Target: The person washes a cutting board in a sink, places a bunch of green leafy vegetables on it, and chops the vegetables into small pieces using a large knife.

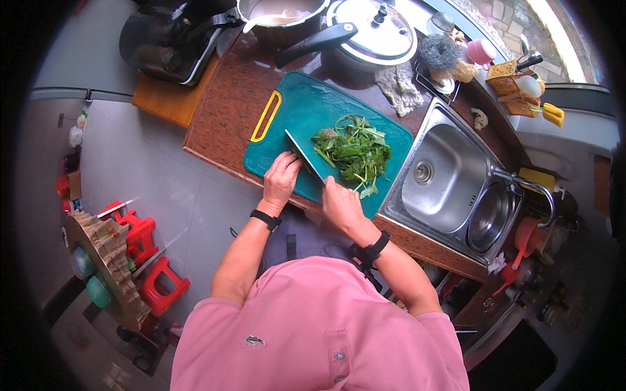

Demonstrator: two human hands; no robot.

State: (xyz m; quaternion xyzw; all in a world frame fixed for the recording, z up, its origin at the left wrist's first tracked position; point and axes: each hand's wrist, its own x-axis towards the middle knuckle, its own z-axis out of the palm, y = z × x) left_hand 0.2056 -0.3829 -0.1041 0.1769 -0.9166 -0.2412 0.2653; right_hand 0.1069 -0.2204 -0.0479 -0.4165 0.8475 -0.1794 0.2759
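My right hand [344,203] grips the handle of a kitchen knife [306,157]. The thin blade slants up and left across a green cutting board [303,97] with a yellow handle edge. Just left of the blade, my left hand [283,175] rests on the board with its fingers curled and tips close to the steel. Something small and greenish shows between fingertips and blade, mostly hidden. A loose heap of leafy greens [354,151], with cut stems and leaves, lies on the board to the right of the knife.
A stainless sink [440,171] adjoins the board's right side, with a metal bowl [489,215] in its smaller basin. Behind the board stand a pressure cooker [371,34], an open pot [283,10] and a crumpled rag [398,88]. Red stools [164,288] stand on the floor at left.
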